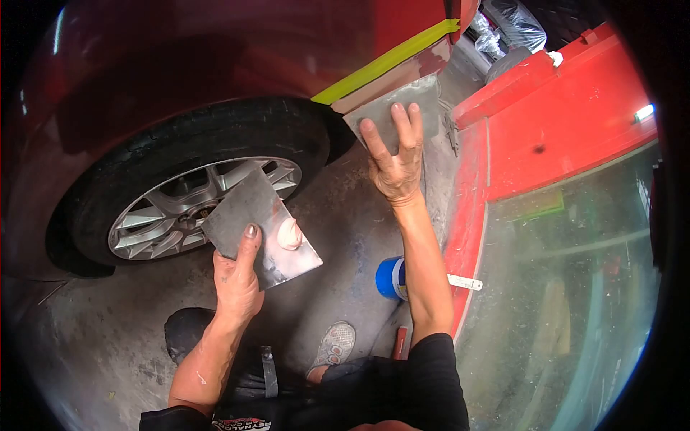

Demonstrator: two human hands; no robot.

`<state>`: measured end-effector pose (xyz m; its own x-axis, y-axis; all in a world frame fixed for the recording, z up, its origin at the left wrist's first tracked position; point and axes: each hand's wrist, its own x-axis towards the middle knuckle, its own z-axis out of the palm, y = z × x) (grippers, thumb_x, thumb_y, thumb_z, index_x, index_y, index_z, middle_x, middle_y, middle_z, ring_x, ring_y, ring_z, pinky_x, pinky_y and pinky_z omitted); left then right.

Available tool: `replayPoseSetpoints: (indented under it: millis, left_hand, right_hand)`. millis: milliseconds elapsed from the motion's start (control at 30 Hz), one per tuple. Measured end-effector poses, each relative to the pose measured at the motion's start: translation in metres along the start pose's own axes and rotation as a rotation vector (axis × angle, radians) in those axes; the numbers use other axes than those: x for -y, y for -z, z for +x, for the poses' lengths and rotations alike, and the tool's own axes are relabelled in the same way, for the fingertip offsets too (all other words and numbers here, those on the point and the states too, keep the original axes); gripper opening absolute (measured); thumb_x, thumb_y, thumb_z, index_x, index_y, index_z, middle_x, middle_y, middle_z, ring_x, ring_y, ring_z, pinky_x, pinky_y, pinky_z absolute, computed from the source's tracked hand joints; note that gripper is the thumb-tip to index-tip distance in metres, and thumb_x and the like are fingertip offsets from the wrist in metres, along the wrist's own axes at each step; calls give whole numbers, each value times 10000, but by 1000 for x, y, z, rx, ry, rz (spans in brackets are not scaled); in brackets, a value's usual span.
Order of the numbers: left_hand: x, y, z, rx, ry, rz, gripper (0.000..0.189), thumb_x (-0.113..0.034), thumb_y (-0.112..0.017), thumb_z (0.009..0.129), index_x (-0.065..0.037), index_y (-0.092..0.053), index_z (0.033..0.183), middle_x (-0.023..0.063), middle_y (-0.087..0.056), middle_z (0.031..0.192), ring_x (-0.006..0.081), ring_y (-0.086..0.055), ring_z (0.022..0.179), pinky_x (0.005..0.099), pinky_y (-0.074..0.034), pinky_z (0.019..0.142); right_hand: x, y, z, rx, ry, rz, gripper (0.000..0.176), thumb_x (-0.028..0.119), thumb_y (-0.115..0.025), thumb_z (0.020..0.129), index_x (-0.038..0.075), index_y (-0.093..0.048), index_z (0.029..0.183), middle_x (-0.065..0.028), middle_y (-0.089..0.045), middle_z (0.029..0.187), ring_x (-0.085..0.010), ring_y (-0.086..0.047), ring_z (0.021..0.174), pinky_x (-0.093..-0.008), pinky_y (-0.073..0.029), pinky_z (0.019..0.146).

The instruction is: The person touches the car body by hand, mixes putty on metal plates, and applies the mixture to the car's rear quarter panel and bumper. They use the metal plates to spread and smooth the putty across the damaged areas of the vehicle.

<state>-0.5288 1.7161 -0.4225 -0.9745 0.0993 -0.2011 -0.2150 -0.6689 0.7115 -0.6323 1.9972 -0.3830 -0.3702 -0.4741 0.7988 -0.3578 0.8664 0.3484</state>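
My left hand (241, 276) grips a flat grey metal plate (248, 205), thumb on top. On the plate sits a dollop of pale pinkish body filler (290, 234), with smears around it. My right hand (397, 161) holds a thin grey filler spreader (431, 100), three fingers spread over its face. The spreader's far edge lies against the car's lower side panel (381, 77), where a pale filled strip shows. Yellow-green masking tape (388, 61) runs along the top of that strip. The thumb of my right hand is hidden.
The dark red car's wheel (208, 208) is at the left. A blue can (390, 278) stands on the floor beside my right forearm, near a white stick (466, 282). A red panel (568, 108) with glass (560, 287) lies along the right. My shoe (336, 345) is below.
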Motion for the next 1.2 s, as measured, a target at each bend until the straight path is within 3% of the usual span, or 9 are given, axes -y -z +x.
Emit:
replayPoseSetpoints:
  millis: [267, 467, 667, 767, 967, 1200]
  left_hand:
    - [5, -6, -2, 3, -3, 1, 363, -243, -650, 968, -15, -601, 1246, 57, -652, 1181, 144, -595, 1065, 316, -441, 953]
    - [3, -4, -1, 10, -9, 48, 437, -266, -651, 958, -26, -522, 1300, 72, -619, 1211, 178, -607, 1088, 353, -485, 941]
    - [3, 0, 0, 9, -2, 44, 438, -262, -647, 961, -30, -513, 1308, 70, -612, 1221, 177, -601, 1096, 351, -479, 949]
    - [1, -1, 0, 12, 9, 33, 428, -258, -644, 962, -33, -518, 1303, 67, -615, 1214, 176, -602, 1094, 349, -478, 951]
    - [1, -5, -1, 9, -3, 5, 373, -251, -644, 969, -8, -601, 1250, 63, -654, 1186, 150, -602, 1066, 319, -447, 953]
    - [0, 0, 0, 22, -11, 43, 427, -262, -643, 961, -36, -521, 1302, 67, -624, 1205, 177, -609, 1096, 352, -480, 959]
  right_hand:
    - [24, -16, 14, -104, 11, 42, 708, 26, -728, 768, 373, -546, 1358, -94, -393, 1451, -398, -357, 1373, -479, -472, 997]
    - [33, -31, 10, -159, -46, 81, 698, 39, -751, 764, 364, -554, 1349, -112, -381, 1453, -423, -348, 1373, -478, -459, 1019]
    - [26, -38, 1, -157, -69, 46, 689, 29, -761, 756, 343, -569, 1339, -124, -369, 1469, -429, -356, 1373, -474, -445, 1030]
    - [19, -21, -9, -50, -90, 48, 674, 17, -750, 761, 324, -578, 1336, -131, -380, 1475, -428, -369, 1368, -476, -444, 1025]
    - [28, 2, 0, -33, -76, 112, 629, 28, -708, 785, 304, -585, 1337, -129, -433, 1448, -430, -386, 1357, -481, -440, 1020]
    - [33, -1, 7, -65, -63, 158, 661, -46, -655, 744, 223, -588, 1344, -140, -444, 1446, -426, -382, 1364, -477, -429, 1032]
